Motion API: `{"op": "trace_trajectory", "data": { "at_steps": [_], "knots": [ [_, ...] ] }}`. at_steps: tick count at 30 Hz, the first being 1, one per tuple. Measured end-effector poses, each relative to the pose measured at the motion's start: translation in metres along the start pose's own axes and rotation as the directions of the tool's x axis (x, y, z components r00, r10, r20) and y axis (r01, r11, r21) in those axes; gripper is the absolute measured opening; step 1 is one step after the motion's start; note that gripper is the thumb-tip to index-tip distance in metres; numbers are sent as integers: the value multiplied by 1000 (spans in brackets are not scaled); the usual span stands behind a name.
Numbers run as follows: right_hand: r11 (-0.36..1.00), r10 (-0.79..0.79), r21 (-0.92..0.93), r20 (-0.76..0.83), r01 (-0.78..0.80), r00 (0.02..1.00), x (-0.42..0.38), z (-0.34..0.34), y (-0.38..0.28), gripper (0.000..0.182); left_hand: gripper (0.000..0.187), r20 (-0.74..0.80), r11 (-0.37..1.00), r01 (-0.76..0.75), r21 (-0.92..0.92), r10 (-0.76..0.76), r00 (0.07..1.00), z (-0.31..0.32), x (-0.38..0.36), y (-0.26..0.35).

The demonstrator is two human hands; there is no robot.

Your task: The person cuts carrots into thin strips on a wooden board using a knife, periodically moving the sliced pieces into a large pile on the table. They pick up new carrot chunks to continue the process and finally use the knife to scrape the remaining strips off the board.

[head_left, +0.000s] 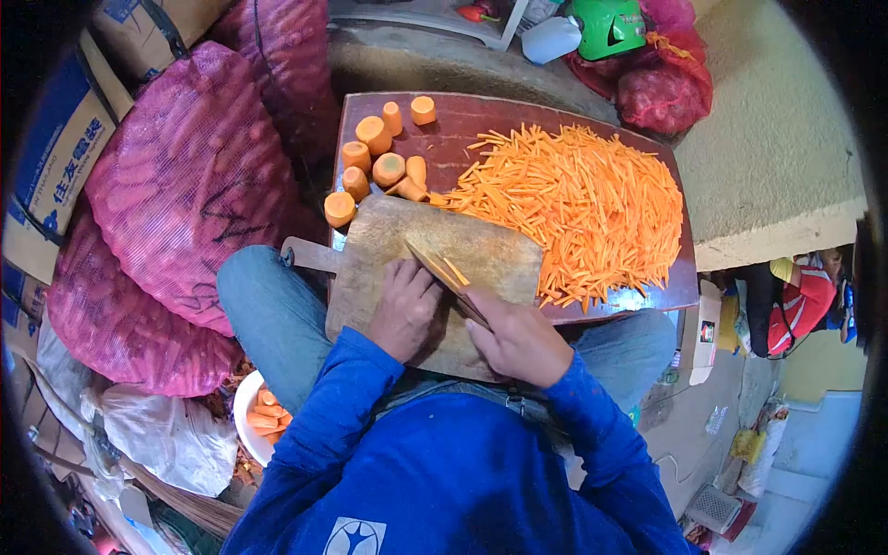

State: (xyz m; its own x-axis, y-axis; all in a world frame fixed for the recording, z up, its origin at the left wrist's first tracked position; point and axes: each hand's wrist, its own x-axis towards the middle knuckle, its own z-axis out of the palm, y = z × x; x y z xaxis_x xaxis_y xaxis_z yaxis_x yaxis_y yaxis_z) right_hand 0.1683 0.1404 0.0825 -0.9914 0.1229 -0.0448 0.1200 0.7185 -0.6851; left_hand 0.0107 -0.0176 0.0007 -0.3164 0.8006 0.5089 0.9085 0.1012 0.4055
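My right hand is wrapped round the handle of a knife, whose blade slants up and left across a worn wooden cutting board. Close beside the blade, my left hand rests on the board with its fingers curled down; whatever is under them is hidden. A few cut carrot strips lie along the blade's right side. Beyond the board a large heap of carrot strips covers the right of a dark red tabletop. Several short carrot chunks stand at its left.
Pink mesh sacks of carrots crowd the left, near cardboard boxes. A white basin with peeled carrots sits low by my left leg. Behind the table are a green container and a red mesh bag. A wall rises at right.
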Motion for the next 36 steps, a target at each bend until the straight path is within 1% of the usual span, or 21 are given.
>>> {"op": "trace_trajectory", "data": {
  "at_steps": [3,6,8,9,11,12,14,18,20,23,24,26,27,29,30,31,32,33,34,35,36],
  "knots": [
    [999,45,-29,36,-44,998,8,-2,-2,48,27,-10,1000,7,4,-7,1000,0,1,2],
    [999,-34,18,2,34,999,4,-8,-3,41,25,-3,1000,22,7,-22,1000,1,0,0],
    [996,91,0,77,-91,993,-1,-10,-8,40,25,-2,999,30,-12,-30,1000,0,-2,-1],
    [996,93,0,79,-93,993,0,-6,-7,40,24,-18,1000,12,-14,-13,1000,-1,0,-1],
    [1000,-11,-21,-36,10,999,6,1,-3,46,24,-37,1000,-20,-18,19,999,0,3,2],
    [1000,-6,-22,-46,5,999,5,-2,-5,46,24,-44,1000,-6,-13,5,999,1,3,4],
    [998,56,20,-1,-56,998,8,-8,-9,44,24,-52,1000,8,-1,-8,999,2,3,1],
    [997,-21,76,-8,21,1000,0,-5,-3,43,26,-24,1000,19,-9,-19,1000,-2,-1,0],
    [1000,14,12,-2,-14,1000,0,-1,1,44,26,-38,1000,-6,-23,5,999,-2,3,1],
    [1000,9,12,-8,-9,1000,10,-1,-4,45,24,-68,1000,-12,-29,10,998,1,3,2],
    [1000,8,12,-16,-8,1000,10,-2,-2,45,24,-46,1000,4,-21,-5,999,-1,3,3],
    [996,-12,83,-112,21,994,8,-2,3,43,24,-24,999,35,-5,-35,999,-3,1,1],
    [996,-19,87,-101,28,995,5,-6,2,43,21,-55,996,68,-54,-71,996,0,1,0],
    [974,87,222,-190,-43,978,-6,-18,-3,40,18,-86,989,109,-102,-118,989,0,0,0],
    [974,84,222,-185,-41,979,-12,-21,-1,40,14,-162,967,168,-189,-200,966,-1,3,0],
    [969,126,228,-114,-98,985,-18,-25,1,41,11,-228,936,213,-281,-280,932,-2,5,1],
    [961,169,231,-43,-154,985,-23,-27,1,43,11,-228,936,211,-282,-279,933,-3,7,1],
    [923,245,291,65,-253,967,-26,-27,-1,43,9,-294,906,246,-346,-353,888,-3,8,2],
    [922,244,293,63,-252,968,-28,-23,2,43,7,-353,871,272,-410,-426,833,-4,8,3],
    [951,156,265,39,-160,987,-30,-16,9,42,7,-351,872,271,-407,-424,835,-6,8,2],
    [970,65,234,15,-67,998,-30,-13,12,41,7,-322,844,330,-423,-480,816,-9,7,1]
  ]
}}
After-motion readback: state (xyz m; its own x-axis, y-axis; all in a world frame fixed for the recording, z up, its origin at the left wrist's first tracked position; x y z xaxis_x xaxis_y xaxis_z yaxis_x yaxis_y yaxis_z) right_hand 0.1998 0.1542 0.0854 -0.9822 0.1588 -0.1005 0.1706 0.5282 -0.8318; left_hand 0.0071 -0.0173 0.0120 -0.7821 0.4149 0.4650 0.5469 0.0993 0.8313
